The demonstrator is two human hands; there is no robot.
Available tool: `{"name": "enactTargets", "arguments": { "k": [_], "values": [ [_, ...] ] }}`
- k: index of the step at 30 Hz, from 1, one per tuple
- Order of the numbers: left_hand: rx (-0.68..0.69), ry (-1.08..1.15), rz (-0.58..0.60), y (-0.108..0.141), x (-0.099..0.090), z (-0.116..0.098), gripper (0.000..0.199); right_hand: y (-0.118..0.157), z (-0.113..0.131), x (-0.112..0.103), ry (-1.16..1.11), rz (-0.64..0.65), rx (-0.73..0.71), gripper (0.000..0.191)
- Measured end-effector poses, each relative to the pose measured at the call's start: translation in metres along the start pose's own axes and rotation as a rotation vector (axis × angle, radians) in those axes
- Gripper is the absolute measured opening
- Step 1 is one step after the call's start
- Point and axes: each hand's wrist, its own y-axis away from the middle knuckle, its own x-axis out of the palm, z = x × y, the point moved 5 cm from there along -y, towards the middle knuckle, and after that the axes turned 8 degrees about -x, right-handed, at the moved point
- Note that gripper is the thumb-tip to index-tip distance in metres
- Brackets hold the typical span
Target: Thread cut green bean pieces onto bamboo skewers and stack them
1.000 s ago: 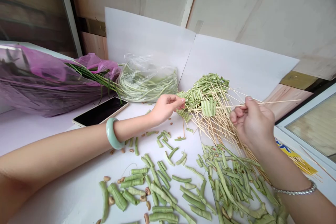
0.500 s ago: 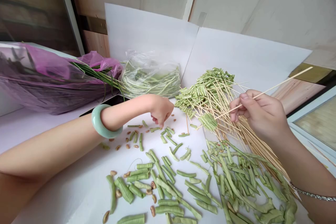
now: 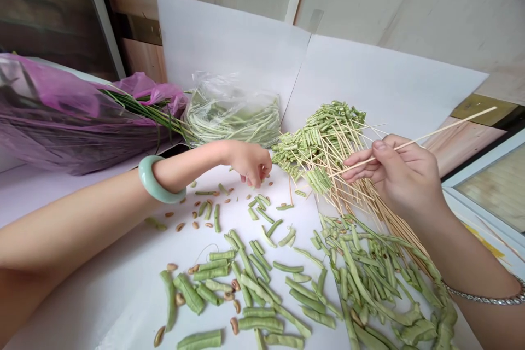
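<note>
In my right hand [image 3: 400,175] a thin bamboo skewer [image 3: 447,127] is pinched between thumb and fingers, slanting down to the left. Several short green bean pieces [image 3: 318,180] are threaded side by side at its lower end. My left hand [image 3: 250,164], with a pale green bangle [image 3: 148,179] on the wrist, is curled closed just above the table. A bit of green shows beside its fingers; the piece of green bean in them is mostly hidden. Cut bean pieces [image 3: 256,311] and loose brown seeds [image 3: 234,326] lie scattered below.
Behind my right hand is a pile of loaded bean skewers [image 3: 324,131]. Limp bean scraps [image 3: 377,279] are heaped at the right. A clear bag of long beans [image 3: 233,120] and a purple bag of greens [image 3: 74,126] stand at the back, before white boards [image 3: 233,38].
My left hand has lifted a bean piece off the table and turned slightly. The right hand and its skewer have shifted a little left. The whole view has moved slightly.
</note>
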Motion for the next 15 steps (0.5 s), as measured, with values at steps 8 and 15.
{"name": "enactTargets", "arguments": {
  "k": [8,15],
  "values": [
    [0.293,0.633,-0.150,-0.006,-0.013,0.000,0.018,0.002,-0.001,0.007,-0.139,-0.123,-0.121,0.030],
    [0.346,0.895,-0.218,-0.004,-0.023,0.001,0.016,0.002,0.002,0.003,-0.187,-0.209,-0.168,0.027]
  ]
}}
